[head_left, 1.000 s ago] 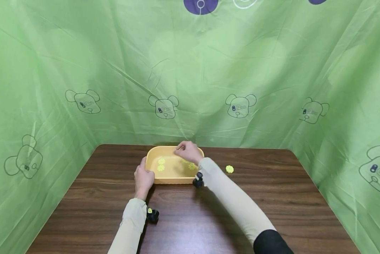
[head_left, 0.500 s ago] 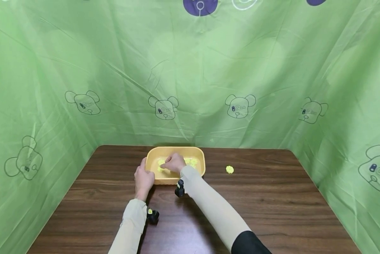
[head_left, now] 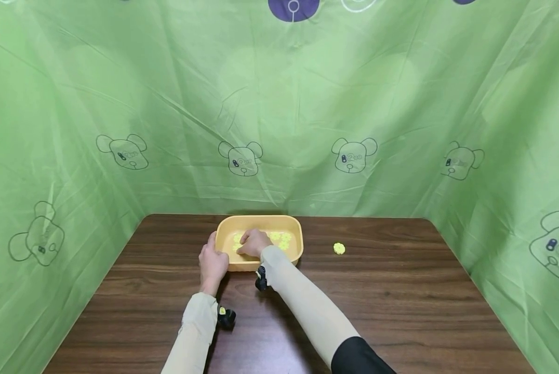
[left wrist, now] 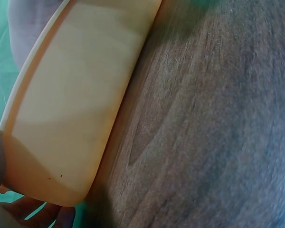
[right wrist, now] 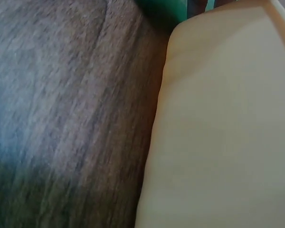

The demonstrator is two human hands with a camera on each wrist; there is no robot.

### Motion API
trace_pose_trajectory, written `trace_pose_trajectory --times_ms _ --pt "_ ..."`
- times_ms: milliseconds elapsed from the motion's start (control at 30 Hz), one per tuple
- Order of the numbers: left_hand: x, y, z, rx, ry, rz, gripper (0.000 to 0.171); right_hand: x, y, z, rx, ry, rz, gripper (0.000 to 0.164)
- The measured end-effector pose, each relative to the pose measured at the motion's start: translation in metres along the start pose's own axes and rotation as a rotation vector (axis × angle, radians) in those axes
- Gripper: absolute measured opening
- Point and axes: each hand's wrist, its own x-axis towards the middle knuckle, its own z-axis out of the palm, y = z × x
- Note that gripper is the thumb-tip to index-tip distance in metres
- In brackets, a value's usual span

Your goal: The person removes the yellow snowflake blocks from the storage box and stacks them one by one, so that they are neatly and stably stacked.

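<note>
A yellow rectangular tub (head_left: 265,266) with rounded corners stands at the back of the table. My left hand (head_left: 213,264) grips its left end, with the thumb at the near corner and the fingers along the outer side. Over the left half of the tub, my right hand (head_left: 255,243) reaches down inside with bent fingers. Small yellow flower-shaped pieces (head_left: 237,238) lie at its fingertips, and several more flower pieces (head_left: 284,237) lie to its right. Whether the right fingers pinch a piece is too small to tell. In the left wrist view the tub wall (left wrist: 71,90) hides the contents.
One yellow flower piece (head_left: 338,248) lies alone on the dark wooden table (head_left: 391,291), to the right of the tub. A green curtain (head_left: 289,104) with bear-head drawings hangs behind and at both sides. The tub wall (right wrist: 223,114) fills much of the right wrist view.
My right hand has moved from the tub's back right to its left half and lowered among the flower pieces. My left hand keeps its grip on the tub.
</note>
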Motion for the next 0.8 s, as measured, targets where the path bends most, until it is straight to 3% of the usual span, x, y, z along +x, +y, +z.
trace_pose_trajectory --times_ms 500,800 --pt "0.0007 0.0009 0.0013 0.003 -0.005 -0.011 0.072 0.0101 0.0091 0.0056 0.072 -0.011 0.02 0.025" --pt "0.0018 0.0028 0.0005 0.0 -0.021 -0.024 0.072 0.0032 0.0077 -0.0019 0.034 -0.015 -0.05 0.024"
